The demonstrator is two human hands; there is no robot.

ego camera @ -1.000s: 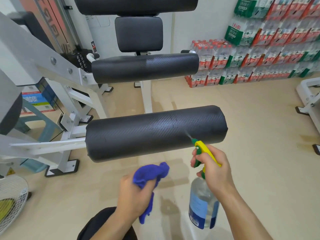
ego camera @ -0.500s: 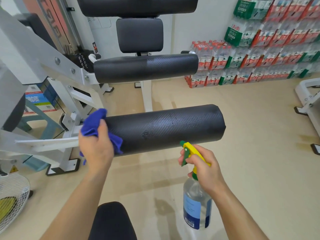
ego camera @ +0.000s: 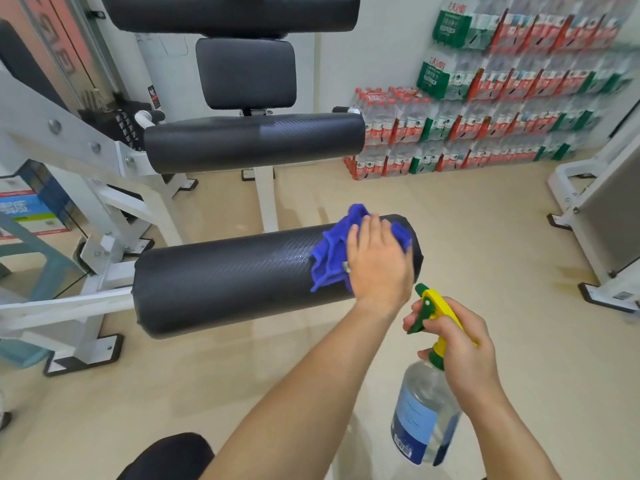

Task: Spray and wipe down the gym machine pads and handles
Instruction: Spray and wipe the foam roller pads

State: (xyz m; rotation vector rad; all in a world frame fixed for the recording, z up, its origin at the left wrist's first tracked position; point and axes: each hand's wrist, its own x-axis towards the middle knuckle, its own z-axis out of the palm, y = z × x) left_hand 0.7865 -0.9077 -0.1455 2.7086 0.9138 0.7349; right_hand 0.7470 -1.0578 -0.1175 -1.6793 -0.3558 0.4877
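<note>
By the left hand [ego camera: 379,261], fingers flat, a blue cloth [ego camera: 329,258] is pressed on the right end of the nearest black roller pad [ego camera: 225,275], while a spray bottle [ego camera: 422,420] is gripped at its neck by the right hand [ego camera: 460,355].

Left arm stretched forward; left hand [ego camera: 379,261] palm down, fingers [ego camera: 375,230] straight, pressing cloth [ego camera: 329,261]. Right hand [ego camera: 457,344] lower, fingers curled round bottle [ego camera: 422,410] neck.
</note>
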